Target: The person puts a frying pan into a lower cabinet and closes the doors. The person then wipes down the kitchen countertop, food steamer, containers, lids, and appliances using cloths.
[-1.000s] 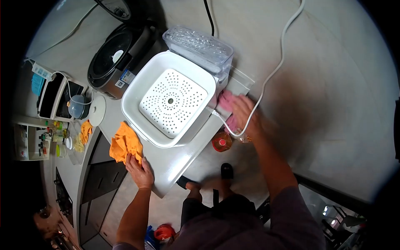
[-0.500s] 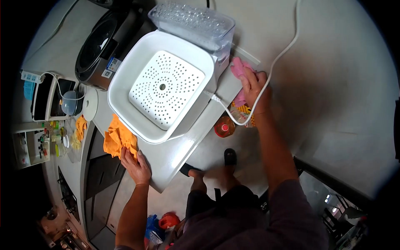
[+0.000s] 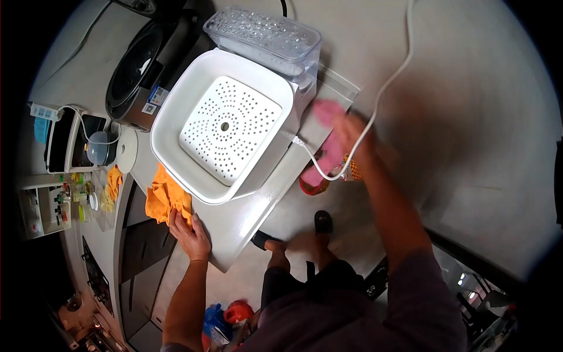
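Observation:
My left hand [image 3: 189,234] rests on the counter [image 3: 226,229], fingertips on a crumpled orange cloth [image 3: 167,195], fingers somewhat spread. At the counter's right edge my right hand [image 3: 353,136] holds a pink cloth [image 3: 333,149], blurred by motion; the cloth hangs down over the edge. Between my hands stands a white appliance with a square basin [image 3: 167,129] and a perforated plate [image 3: 231,126] inside. Behind the basin is a clear water container [image 3: 264,35]. A white cable [image 3: 384,88] runs from the appliance past my right hand.
A dark cooker [image 3: 138,70] with a raised lid stands left of the basin. A round white lid [image 3: 127,151], a second orange cloth [image 3: 114,183] and a power strip [image 3: 45,112] are farther left. Below the edge is a bottle [image 3: 311,186]; red and blue bags [image 3: 237,311] lie on the floor.
Over the last second the view shifted. My right hand moved up along the counter edge with the pink cloth, then back down a little. My left hand stays at the orange cloth.

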A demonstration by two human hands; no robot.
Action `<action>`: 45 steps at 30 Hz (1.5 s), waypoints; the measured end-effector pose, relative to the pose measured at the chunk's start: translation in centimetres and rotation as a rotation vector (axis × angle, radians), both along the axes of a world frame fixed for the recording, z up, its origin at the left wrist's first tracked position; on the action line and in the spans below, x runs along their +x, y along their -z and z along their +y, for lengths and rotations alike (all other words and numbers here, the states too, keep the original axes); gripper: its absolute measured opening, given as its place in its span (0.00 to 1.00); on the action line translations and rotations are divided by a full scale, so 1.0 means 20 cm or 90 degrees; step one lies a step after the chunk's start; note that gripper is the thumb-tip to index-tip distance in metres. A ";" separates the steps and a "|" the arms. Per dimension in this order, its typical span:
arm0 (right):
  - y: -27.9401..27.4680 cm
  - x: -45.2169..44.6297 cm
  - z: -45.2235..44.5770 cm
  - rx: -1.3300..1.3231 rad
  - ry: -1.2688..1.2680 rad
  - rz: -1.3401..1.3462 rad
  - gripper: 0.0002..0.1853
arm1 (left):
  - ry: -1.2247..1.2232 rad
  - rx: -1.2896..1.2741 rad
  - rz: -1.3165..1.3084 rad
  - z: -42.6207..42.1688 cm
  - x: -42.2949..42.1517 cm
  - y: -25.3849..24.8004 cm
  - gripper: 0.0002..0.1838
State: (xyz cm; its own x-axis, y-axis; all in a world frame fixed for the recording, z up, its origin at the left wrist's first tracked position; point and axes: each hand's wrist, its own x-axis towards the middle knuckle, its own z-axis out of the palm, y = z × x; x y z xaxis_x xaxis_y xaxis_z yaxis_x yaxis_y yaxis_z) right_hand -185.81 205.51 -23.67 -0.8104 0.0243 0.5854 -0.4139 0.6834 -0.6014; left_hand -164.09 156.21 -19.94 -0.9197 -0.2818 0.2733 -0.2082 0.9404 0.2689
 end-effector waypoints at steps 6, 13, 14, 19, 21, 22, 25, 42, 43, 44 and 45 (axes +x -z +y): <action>0.00 0.15 -0.16 -0.036 -0.008 0.008 0.04 | 0.005 0.013 -0.009 0.02 0.00 -0.03 0.28; -0.03 -0.06 0.03 0.004 0.047 0.013 0.06 | 0.001 -0.005 0.019 0.01 0.00 -0.02 0.27; -0.01 -0.03 -0.02 -0.025 0.080 0.000 0.05 | 0.005 -0.007 0.014 0.00 -0.01 -0.02 0.28; 0.01 0.32 -0.31 -0.087 -0.046 -0.003 0.06 | 0.000 -0.019 0.005 -0.01 0.00 0.00 0.28; -0.07 0.34 -0.28 -0.062 -0.070 -0.038 0.05 | 0.000 -0.004 0.011 0.00 0.01 0.00 0.29; -0.10 0.32 -0.27 -0.050 -0.083 -0.053 0.06 | -0.001 0.002 0.015 0.01 0.00 -0.01 0.29; 0.06 0.11 -0.04 0.096 -0.015 -0.064 0.05 | -0.005 0.008 0.028 0.00 0.00 0.01 0.27; 0.04 0.27 -0.26 -0.068 -0.044 -0.006 0.08 | 0.001 0.013 0.017 0.02 -0.02 -0.01 0.26; -0.02 0.30 -0.27 -0.114 -0.044 -0.061 0.09 | 0.001 0.011 0.007 0.01 -0.01 -0.03 0.26; -0.08 0.29 -0.22 -0.048 -0.077 -0.093 0.08 | 0.007 0.014 -0.003 0.02 0.00 -0.04 0.26; -0.13 0.25 -0.14 0.017 -0.105 -0.122 0.08 | 0.005 0.014 -0.001 0.01 0.00 -0.04 0.26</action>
State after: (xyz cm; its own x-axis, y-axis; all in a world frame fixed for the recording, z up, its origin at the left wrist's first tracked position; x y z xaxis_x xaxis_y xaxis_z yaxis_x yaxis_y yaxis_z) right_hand -180.80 202.77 -21.06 -0.8982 -0.1312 0.4195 -0.4015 0.6331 -0.6618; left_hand -164.06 156.50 -19.19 -0.9222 -0.2803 0.2663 -0.2009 0.9359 0.2894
